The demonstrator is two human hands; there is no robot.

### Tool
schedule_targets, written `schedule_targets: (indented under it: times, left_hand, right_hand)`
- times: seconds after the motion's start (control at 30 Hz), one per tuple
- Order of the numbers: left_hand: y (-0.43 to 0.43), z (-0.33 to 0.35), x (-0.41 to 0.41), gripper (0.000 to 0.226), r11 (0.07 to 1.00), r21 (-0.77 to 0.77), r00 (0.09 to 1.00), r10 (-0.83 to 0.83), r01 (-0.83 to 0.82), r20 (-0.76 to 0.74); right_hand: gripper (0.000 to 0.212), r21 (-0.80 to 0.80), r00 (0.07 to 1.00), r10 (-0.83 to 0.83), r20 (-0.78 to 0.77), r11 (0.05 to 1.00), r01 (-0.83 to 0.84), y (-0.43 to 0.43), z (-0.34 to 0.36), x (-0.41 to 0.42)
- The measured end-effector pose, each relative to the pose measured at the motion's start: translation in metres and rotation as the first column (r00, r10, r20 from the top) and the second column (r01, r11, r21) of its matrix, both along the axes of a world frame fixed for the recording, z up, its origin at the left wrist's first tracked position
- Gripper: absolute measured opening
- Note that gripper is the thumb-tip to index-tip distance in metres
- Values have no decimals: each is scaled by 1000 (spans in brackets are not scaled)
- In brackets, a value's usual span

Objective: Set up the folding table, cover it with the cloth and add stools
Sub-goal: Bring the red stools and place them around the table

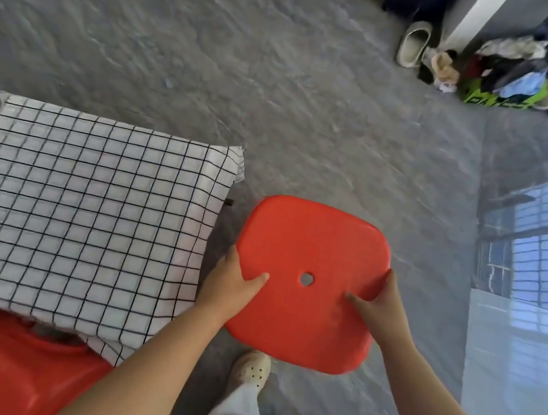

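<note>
A red plastic stool [312,246] with a small hole in its square seat is held above the floor, just right of the table. My left hand [235,283] grips its left edge, thumb on the seat. My right hand [378,303] grips its right edge the same way. The folding table stands at the left, covered by a white cloth with a black grid [85,215]; the cloth hangs over the table's edges. A second red stool [4,367] sits at the bottom left, partly under the cloth's near edge. The held stool's legs are hidden beneath the seat.
Grey concrete floor [280,87] spreads ahead. Slippers [413,43] and a heap of clothes with a green bag [509,77] lie at the far right by a white post. A glossy tiled area [522,341] lies at the right. My feet in pale shoes [250,371] stand below the stool.
</note>
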State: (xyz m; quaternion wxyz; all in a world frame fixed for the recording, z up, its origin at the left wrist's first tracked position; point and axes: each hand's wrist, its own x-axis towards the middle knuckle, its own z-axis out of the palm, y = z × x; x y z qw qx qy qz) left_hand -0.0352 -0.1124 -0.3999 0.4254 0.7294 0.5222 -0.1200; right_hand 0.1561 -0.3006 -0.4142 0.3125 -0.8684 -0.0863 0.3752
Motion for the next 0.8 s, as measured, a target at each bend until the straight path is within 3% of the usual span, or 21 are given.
schedule_targets:
  times: [0.23,0.37,0.5,0.63,0.8]
  left_hand:
    - [14,-65,17,100,998,-58,998,-11,7,-65]
    - [15,-80,21,102,998,-51,996,-46,42,-75]
    - [10,-68,17,102,992,-73,986,-113,104,-124]
    - [2,-16,9,90,965,149,972,-196,214,-131]
    - [4,102,-13,87,822,475,949,-292,313,-119]
  right_hand:
    - [113,-82,998,55,-10,995,-56,23,-72,20]
    - [108,-94,998,41,48,995,-37,28,-87,23]
    - [95,-207,966,167,198,970,-126,31,-70,11]
    - [77,-119,932,198,302,978,-169,48,-9,-5]
    - [71,32,844,270,464,947,-320,61,118,-27]
